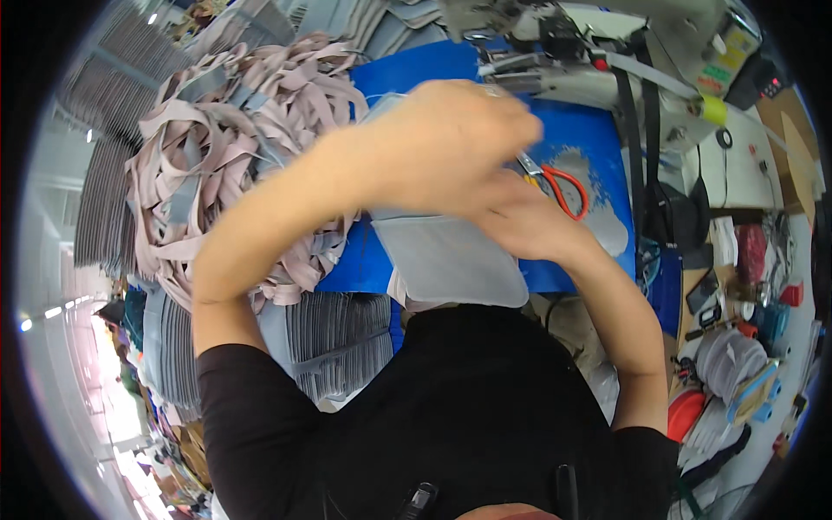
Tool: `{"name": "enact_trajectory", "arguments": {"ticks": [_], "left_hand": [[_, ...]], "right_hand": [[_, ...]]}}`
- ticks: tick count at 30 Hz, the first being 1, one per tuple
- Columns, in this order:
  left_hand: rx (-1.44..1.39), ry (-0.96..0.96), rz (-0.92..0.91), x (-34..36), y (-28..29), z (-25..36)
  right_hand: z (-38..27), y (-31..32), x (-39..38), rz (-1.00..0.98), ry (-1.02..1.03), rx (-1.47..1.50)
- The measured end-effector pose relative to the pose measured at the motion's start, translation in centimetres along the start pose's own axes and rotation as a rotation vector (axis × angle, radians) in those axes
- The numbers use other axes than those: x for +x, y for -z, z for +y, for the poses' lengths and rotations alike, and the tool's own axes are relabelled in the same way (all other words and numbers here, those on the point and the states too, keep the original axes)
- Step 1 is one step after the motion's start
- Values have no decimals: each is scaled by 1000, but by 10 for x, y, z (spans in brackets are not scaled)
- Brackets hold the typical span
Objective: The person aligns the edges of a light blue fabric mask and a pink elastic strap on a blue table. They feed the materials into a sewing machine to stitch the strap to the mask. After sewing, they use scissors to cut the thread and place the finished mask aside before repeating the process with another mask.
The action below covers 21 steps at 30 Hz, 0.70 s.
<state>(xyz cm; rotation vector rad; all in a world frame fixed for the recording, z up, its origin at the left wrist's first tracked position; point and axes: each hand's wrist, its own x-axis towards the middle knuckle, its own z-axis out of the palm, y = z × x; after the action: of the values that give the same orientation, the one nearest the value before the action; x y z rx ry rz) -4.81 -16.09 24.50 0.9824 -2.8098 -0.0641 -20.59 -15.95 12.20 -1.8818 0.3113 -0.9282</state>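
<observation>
Head view, only one: grey fabric panel [455, 260] lay on the blue worktop [416, 69], toward its front edge and lapping over it near the person's torso; upper part was hidden by the hands. Left hand [464, 134] was above the panel's far part, knuckles up, blurred; fingers looked curled, but couldn't tell if clamped on anything. Right hand [520, 212] sat just below and partly behind it; its fingers were hidden, so apart or together, can't tell. Red-handled scissors [547, 172] were right beside both hands, toward the worktop's right edge, blades partly out of sight. Risk: a finger or the cloth could have been nicked if a hand swept sideways into those blades. Overhanging panel could have slid off the front edge if tugged or caught by the body. Heap of pinkish straps [295, 100] covered the left side; a loose loop could have snagged the left forearm. Sewing machine [680, 113] stood at the far right corner.
</observation>
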Motion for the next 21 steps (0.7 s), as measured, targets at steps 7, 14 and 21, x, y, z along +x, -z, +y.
{"name": "enact_trajectory", "arguments": {"ticks": [7,14,21], "left_hand": [[-339,269,-630,-29,33,-46],[-441,235,-250,-76,24,-74],[-528,248,-213,-95,19,-71]], "right_hand": [[-2,16,7,-230,-210,-139],[27,8,-12,61,-393,258],[33,-11,-8,42,-290,147]]}}
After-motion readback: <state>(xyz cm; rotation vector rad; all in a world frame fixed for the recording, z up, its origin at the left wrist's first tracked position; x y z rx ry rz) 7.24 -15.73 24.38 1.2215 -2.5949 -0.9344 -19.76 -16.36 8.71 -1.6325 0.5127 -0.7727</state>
